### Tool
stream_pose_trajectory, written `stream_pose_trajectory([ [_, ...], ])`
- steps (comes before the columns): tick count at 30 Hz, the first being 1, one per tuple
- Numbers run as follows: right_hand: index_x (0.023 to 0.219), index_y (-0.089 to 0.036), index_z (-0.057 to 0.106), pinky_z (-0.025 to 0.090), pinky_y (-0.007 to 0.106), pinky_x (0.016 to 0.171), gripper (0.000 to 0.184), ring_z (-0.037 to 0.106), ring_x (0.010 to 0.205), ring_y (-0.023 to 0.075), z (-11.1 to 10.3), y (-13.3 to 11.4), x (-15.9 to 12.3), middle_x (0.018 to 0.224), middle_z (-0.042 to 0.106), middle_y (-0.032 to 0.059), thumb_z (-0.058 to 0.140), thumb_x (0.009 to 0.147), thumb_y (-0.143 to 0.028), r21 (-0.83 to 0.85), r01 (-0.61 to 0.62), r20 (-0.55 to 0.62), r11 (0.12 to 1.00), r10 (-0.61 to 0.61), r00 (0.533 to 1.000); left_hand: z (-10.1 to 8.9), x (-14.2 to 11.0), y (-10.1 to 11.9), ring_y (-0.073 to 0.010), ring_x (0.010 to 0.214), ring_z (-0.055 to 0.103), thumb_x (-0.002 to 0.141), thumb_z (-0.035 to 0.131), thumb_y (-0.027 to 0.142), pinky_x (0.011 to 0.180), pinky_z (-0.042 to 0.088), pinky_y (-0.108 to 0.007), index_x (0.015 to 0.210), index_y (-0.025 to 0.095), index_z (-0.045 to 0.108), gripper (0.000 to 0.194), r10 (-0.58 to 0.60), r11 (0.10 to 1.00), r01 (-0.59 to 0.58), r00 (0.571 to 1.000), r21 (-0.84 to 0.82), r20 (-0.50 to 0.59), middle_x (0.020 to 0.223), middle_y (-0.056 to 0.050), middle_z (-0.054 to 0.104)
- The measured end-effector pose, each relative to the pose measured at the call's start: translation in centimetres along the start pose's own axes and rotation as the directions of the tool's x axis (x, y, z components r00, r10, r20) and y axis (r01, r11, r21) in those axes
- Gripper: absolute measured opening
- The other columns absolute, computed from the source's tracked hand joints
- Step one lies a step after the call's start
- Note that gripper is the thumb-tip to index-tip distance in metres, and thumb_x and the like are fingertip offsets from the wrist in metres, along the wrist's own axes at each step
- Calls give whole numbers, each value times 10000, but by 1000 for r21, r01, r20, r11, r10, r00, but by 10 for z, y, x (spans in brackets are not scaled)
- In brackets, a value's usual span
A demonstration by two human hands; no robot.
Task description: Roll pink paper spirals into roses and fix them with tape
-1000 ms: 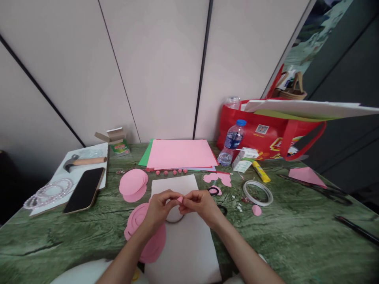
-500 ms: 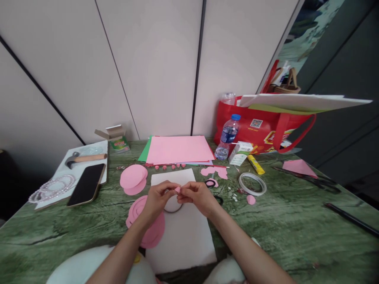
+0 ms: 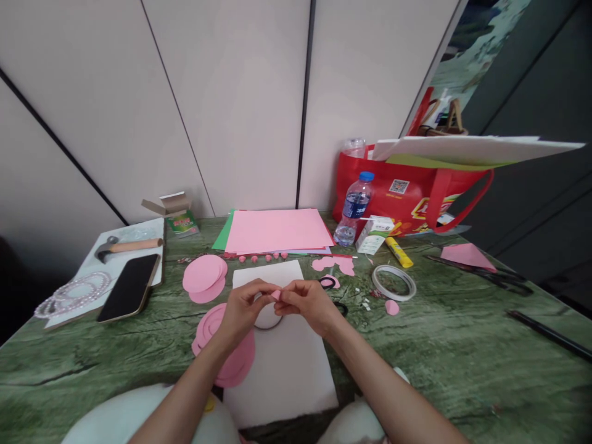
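Both my hands meet over a white foam sheet (image 3: 287,370) on the green marbled table (image 3: 462,357). My left hand (image 3: 243,308) and my right hand (image 3: 308,303) pinch a small pink paper piece (image 3: 276,295) between their fingertips. Under the hands a dark ring (image 3: 268,320) lies on the foam. A pink paper spiral (image 3: 229,357) lies beneath my left wrist. Pink paper circles (image 3: 203,274) sit to the left of the foam.
A stack of pink and green paper (image 3: 275,231), small pink rolled buds (image 3: 261,257), a tape ring (image 3: 394,282), a glue stick (image 3: 399,251), a water bottle (image 3: 354,208), a red bag (image 3: 411,194), scissors (image 3: 490,276), a phone (image 3: 130,287), a hammer (image 3: 124,246) and beads (image 3: 74,296) lie around.
The view has shifted slightly. My hands stay together on the pink piece, with only small finger movement.
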State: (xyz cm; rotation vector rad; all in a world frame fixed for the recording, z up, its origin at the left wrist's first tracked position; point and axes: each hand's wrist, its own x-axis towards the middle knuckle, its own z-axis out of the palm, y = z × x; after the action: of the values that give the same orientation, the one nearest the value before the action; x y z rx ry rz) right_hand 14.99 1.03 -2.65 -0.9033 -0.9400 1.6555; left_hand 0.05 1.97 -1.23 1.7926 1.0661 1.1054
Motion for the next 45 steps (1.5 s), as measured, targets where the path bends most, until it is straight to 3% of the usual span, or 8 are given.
stream_pose_trajectory([
  [26, 671, -94, 641, 531, 338, 620, 250, 619, 556, 142, -3, -1, -1, 591, 650, 43, 716, 573, -312, -15, 38, 31, 999, -37, 999, 0, 0, -1, -158, 711, 556, 705, 613, 221, 651, 431, -254, 759, 164, 678, 102, -51, 987, 53, 999, -151, 20, 742, -40, 624],
  [34, 633, -125, 583, 513, 320, 561, 262, 608, 523, 158, -7, -8, 1, 577, 632, 35, 647, 614, -378, -233, 94, -90, 968, -117, 989, 1, -1, -4, -154, 743, 569, 668, 651, 205, 686, 433, -245, 753, 171, 683, 96, -162, 954, 146, 986, -263, -42, 788, -33, 656],
  [36, 585, -140, 564, 495, 308, 557, 276, 600, 535, 162, -21, -13, 3, 581, 625, 40, 578, 671, -402, -417, 127, -246, 900, -247, 937, 1, -1, -4, -145, 751, 569, 655, 669, 211, 706, 430, -241, 759, 170, 682, 112, -221, 915, 185, 973, -359, -63, 795, -32, 661],
  [37, 535, -146, 549, 483, 306, 564, 316, 594, 541, 164, -30, -16, 4, 573, 621, 47, 536, 706, -410, -567, 116, -318, 816, -347, 882, 0, -1, -4, -138, 749, 565, 652, 674, 214, 712, 427, -238, 763, 167, 682, 121, -245, 889, 200, 968, -411, -58, 786, -32, 660],
  [39, 510, -155, 551, 460, 309, 613, 308, 597, 612, 183, -46, -21, 5, 607, 633, 63, 523, 725, -374, -805, 49, -347, 591, -537, 769, -1, -1, -3, -123, 730, 556, 643, 686, 215, 718, 420, -233, 766, 156, 682, 136, -275, 824, 223, 961, -520, -24, 748, -30, 651],
  [41, 626, -159, 590, 443, 308, 623, 143, 602, 668, 198, -58, -25, 3, 725, 655, 75, 588, 674, -294, -911, -33, -319, 411, -654, 686, -2, -1, -1, -113, 712, 548, 636, 694, 204, 717, 416, -232, 775, 143, 681, 153, -298, 744, 251, 954, -619, 29, 721, -31, 640],
  [43, 697, -176, 594, 430, 304, 600, 89, 604, 640, 198, -62, -26, 2, 711, 658, 55, 614, 651, -250, -939, -101, -306, 330, -660, 686, -2, -1, 1, -109, 700, 544, 635, 695, 187, 710, 415, -235, 785, 129, 678, 162, -316, 661, 285, 945, -695, 87, 708, -35, 629],
  [45, 634, -194, 585, 421, 295, 564, 112, 589, 551, 184, -57, -25, 1, 561, 625, 15, 595, 690, -290, -941, -106, -288, 320, -600, 747, -3, -1, 3, -106, 697, 541, 643, 690, 166, 710, 413, -236, 785, 114, 674, 152, -322, 592, 310, 937, -744, 134, 704, -37, 616],
])
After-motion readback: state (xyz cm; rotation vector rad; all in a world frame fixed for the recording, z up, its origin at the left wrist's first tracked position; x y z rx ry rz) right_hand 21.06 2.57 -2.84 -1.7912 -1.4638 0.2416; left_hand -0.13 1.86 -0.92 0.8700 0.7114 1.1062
